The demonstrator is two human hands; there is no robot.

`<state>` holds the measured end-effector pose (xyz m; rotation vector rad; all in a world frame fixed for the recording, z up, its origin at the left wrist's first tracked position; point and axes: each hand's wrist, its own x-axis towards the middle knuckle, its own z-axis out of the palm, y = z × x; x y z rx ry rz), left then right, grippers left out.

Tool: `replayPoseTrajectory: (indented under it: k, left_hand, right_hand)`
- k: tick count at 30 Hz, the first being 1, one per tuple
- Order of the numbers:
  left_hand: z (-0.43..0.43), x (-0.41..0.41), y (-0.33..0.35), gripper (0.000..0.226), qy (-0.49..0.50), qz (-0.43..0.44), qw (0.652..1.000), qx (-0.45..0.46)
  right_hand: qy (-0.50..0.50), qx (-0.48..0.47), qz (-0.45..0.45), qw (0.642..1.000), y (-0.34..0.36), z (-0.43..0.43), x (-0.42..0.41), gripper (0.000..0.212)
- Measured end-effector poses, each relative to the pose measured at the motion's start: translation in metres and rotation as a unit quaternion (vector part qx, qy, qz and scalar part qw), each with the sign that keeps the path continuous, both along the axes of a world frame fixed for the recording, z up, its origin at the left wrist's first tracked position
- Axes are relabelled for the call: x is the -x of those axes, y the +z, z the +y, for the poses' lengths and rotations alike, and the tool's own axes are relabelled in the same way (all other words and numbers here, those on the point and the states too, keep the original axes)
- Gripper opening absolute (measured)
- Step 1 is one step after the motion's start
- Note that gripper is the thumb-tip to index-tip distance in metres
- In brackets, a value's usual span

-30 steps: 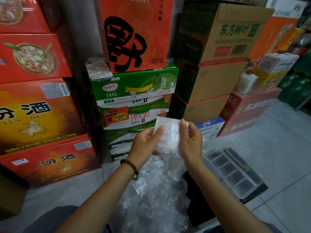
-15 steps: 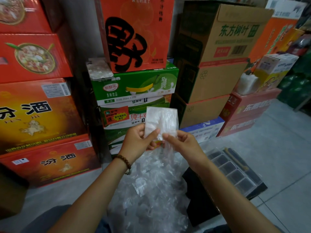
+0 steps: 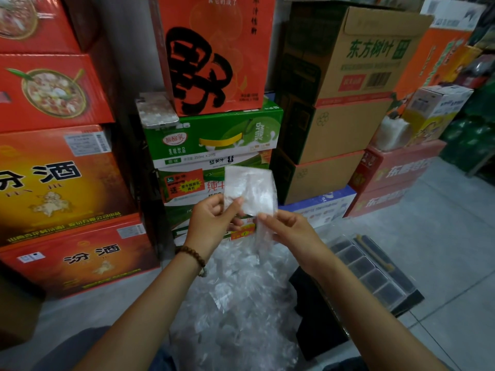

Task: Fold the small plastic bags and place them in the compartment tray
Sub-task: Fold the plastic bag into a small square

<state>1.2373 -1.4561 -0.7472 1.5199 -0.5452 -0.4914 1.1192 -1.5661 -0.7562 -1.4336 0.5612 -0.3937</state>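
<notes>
We see a small clear plastic bag (image 3: 249, 190) held upright between both hands, in front of a stack of green drink cartons (image 3: 214, 135). The left hand (image 3: 211, 220) pinches the bag's lower left edge between thumb and curled fingers; a beaded bracelet (image 3: 191, 254) circles that wrist. The right hand (image 3: 289, 231) pinches the lower right corner between thumb and forefinger. A narrow strip of clear plastic hangs down between the two hands; we cannot tell whether it belongs to the same bag.

Below the hands lies a loose pile of crumpled clear bags (image 3: 235, 298), reaching toward the person's lap. Just right of the pile, a clear compartment tray (image 3: 385, 274) rests on a black box (image 3: 318, 317) standing on the grey tiled floor (image 3: 442, 236). We see a row of small square cells beside one long cell; their contents cannot be made out. The held bag is well apart from the tray, above and to its left.

Behind, an orange carton (image 3: 214, 54) tops the green stack, with brown cardboard cartons (image 3: 361, 57) to its right.
</notes>
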Motion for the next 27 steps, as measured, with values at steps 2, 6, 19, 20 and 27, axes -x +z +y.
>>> replayPoseTrajectory:
  k: [2,6,19,20,27]
  left_hand:
    - [0.0,0.0,0.001,0.014,-0.007,0.013,1.0,-0.001]
    - [0.002,-0.006,0.0,0.052,-0.004,-0.024,1.0,-0.011]
    - [0.011,-0.009,-0.004,0.03,-0.115,-0.413,0.904,-0.011]
    - [0.012,-0.009,-0.004,0.029,-0.116,-0.408,0.906,-0.01]
    - [0.01,-0.009,-0.005,0.027,-0.109,-0.384,0.917,-0.005]
  right_hand:
    - [-0.016,-0.013,-0.018,1.0,0.001,0.0,0.0,0.011]
    - [-0.023,-0.031,-0.022,0.999,0.007,-0.004,0.003,0.019]
    - [0.059,-0.218,-0.076,0.971,0.027,0.003,0.011,0.016]
    - [0.061,-0.215,-0.071,0.972,0.027,0.003,0.011,0.017]
    - [0.116,-0.21,-0.081,0.967,0.028,-0.004,0.014,0.02]
